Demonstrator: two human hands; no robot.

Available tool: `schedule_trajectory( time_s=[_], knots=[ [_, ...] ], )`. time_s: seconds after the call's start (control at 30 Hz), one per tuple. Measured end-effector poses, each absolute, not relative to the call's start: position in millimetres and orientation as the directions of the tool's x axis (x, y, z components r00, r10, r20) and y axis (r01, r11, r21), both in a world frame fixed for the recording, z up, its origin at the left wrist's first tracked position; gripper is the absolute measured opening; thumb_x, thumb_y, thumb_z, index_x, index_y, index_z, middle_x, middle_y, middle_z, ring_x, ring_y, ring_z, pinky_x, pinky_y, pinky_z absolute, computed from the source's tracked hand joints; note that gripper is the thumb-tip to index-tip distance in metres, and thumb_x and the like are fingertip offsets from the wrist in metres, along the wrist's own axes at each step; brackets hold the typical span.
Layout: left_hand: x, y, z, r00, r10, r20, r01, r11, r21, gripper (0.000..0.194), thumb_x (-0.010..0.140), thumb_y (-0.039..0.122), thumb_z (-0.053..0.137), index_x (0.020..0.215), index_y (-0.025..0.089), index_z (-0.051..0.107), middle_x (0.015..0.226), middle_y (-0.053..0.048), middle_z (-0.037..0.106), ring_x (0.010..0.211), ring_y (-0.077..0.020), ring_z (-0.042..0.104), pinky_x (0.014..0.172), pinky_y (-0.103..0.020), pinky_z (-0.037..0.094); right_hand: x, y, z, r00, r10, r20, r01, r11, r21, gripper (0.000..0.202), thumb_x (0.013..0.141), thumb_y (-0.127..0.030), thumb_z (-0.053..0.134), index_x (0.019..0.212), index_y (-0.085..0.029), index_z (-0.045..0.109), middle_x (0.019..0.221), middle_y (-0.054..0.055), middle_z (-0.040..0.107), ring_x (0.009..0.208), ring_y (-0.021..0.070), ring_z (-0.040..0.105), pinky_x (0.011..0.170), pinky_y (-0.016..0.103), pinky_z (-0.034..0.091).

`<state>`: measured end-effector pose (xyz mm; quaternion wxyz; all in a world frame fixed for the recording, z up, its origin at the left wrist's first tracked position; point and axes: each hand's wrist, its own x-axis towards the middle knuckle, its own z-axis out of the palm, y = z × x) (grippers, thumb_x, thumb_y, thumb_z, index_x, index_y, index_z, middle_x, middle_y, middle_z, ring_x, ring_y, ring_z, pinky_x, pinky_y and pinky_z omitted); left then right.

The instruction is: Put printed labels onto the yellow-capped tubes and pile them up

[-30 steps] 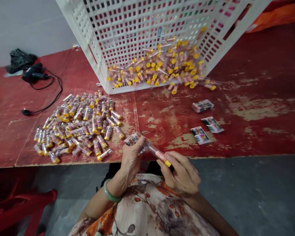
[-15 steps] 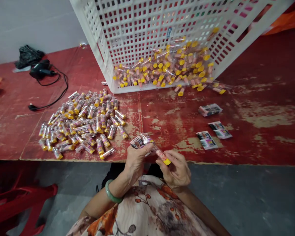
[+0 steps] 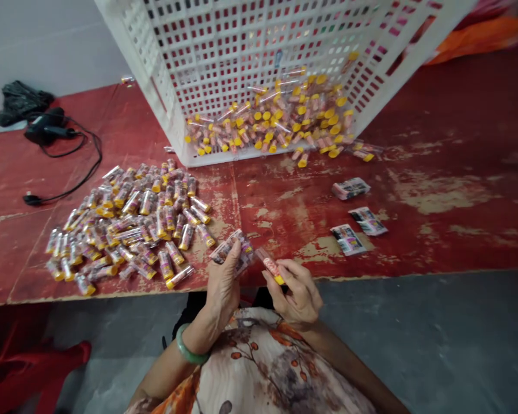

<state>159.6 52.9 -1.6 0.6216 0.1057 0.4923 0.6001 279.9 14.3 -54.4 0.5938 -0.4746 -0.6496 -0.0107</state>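
My left hand (image 3: 224, 282) is closed on a printed plastic sleeve (image 3: 243, 253), its thumb pressed on top; whether more sleeves lie under it I cannot tell. Between the thumb and fingers of my right hand (image 3: 300, 293) is a small clear tube (image 3: 269, 263) with pink contents and a yellow cap, its clear end pointing at the sleeve. Tube and sleeve are close together, the tube's far end beside the sleeve's right edge. To the left of my hands lies a broad heap of sleeved yellow-capped tubes (image 3: 132, 221).
A white plastic basket (image 3: 172, 132) tipped on its side holds many unsleeved tubes, some spilling out. A stack of printed sleeves (image 3: 351, 188) and two smaller lots lie right on the red table (image 3: 449, 241). A corded black device (image 3: 47, 127) and black bag (image 3: 22, 103) sit far left.
The tube in my right hand has drawn apart from the sleeve in my left, which now shows more of its printed face. The whole view has shifted, so the table things appear further left.
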Motion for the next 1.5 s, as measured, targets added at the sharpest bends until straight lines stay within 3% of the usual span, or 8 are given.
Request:
schedule_trajectory(
  time_s=[0.13,0.33,0.47,0.57,0.7,1.03,1.3,1.5],
  knots=[
    [155,59,-4,-0.23,0.846,-0.482,-0.618,0.256,0.743,0.028,0.063,0.022,0.08,0.088,0.017,0.068,0.079,0.002,0.066,0.064,-0.0085,0.062,0.062,-0.021,0.052,289,11,-41,0.167,0.779,0.604,0.382,0.514,-0.768,0.028,0.078,-0.013,0.061,0.105,-0.021,0.061,0.099,0.007,0.065,0.087,0.0185,0.064,0.073,0.033,0.055],
    [159,62,-5,-0.204,0.818,-0.538,-0.596,0.332,0.731,0.03,0.059,0.02,0.082,0.085,0.016,0.067,0.077,0.001,0.066,0.061,-0.0105,0.062,0.056,-0.023,0.054,369,17,-43,0.556,0.826,0.098,0.191,-0.013,-0.982,0.018,0.078,-0.03,0.054,0.075,-0.018,0.067,0.061,0.0,0.058,0.057,0.0136,0.054,0.054,0.025,0.043],
    [170,58,-5,-0.172,0.798,-0.578,-0.589,0.387,0.709,0.031,0.059,0.019,0.083,0.086,0.016,0.067,0.078,0.001,0.067,0.061,-0.0108,0.063,0.054,-0.022,0.055,442,37,-42,0.621,0.784,-0.009,0.379,-0.311,-0.872,0.032,0.075,-0.042,0.056,0.091,-0.018,0.072,0.056,0.0,0.06,0.051,0.0138,0.052,0.051,0.025,0.038],
    [178,58,-6,-0.155,0.792,-0.591,-0.587,0.407,0.699,0.029,0.058,0.017,0.083,0.083,0.015,0.067,0.076,0.002,0.066,0.06,-0.0097,0.063,0.053,-0.02,0.055,465,59,-38,0.584,0.806,-0.092,0.665,-0.541,-0.514,0.045,0.07,-0.053,0.06,0.101,-0.022,0.072,0.073,0.006,0.07,0.07,0.0222,0.063,0.061,0.029,0.043],
    [185,60,-6,-0.129,0.785,-0.606,-0.56,0.447,0.698,0.03,0.059,0.017,0.083,0.085,0.015,0.068,0.077,0.001,0.068,0.06,-0.0104,0.064,0.053,-0.02,0.055,461,77,-36,0.488,0.854,-0.18,0.818,-0.519,-0.249,0.039,0.072,-0.051,0.06,0.101,-0.029,0.072,0.087,0.008,0.073,0.086,0.0271,0.066,0.069,0.033,0.045],
    [190,64,-5,-0.126,0.764,-0.633,-0.564,0.47,0.679,0.029,0.06,0.012,0.081,0.086,0.015,0.068,0.079,-0.001,0.071,0.063,-0.0117,0.067,0.056,-0.019,0.056,499,95,-35,0.607,0.794,-0.037,0.754,-0.589,-0.291,0.044,0.069,-0.054,0.064,0.101,-0.026,0.073,0.085,0.008,0.073,0.083,0.0266,0.066,0.069,0.034,0.047],
    [193,68,-9,-0.089,0.761,-0.643,-0.557,0.497,0.666,0.028,0.062,0.013,0.08,0.087,0.014,0.069,0.076,0.0,0.07,0.06,-0.0105,0.065,0.057,-0.021,0.057,452,82,-38,0.386,0.904,-0.186,0.884,-0.42,-0.205,0.04,0.068,-0.056,0.066,0.092,-0.026,0.073,0.085,0.008,0.072,0.083,0.0273,0.066,0.064,0.031,0.043],
    [193,68,-10,-0.079,0.764,-0.64,-0.559,0.498,0.663,0.026,0.063,0.014,0.08,0.086,0.014,0.069,0.078,0.0,0.071,0.063,-0.0108,0.066,0.059,-0.021,0.056,443,79,-48,0.402,0.89,-0.213,0.819,-0.454,-0.35,0.041,0.06,-0.048,0.071,0.093,-0.024,0.07,0.089,0.004,0.07,0.08,0.0204,0.063,0.062,0.026,0.04]
  ],
)
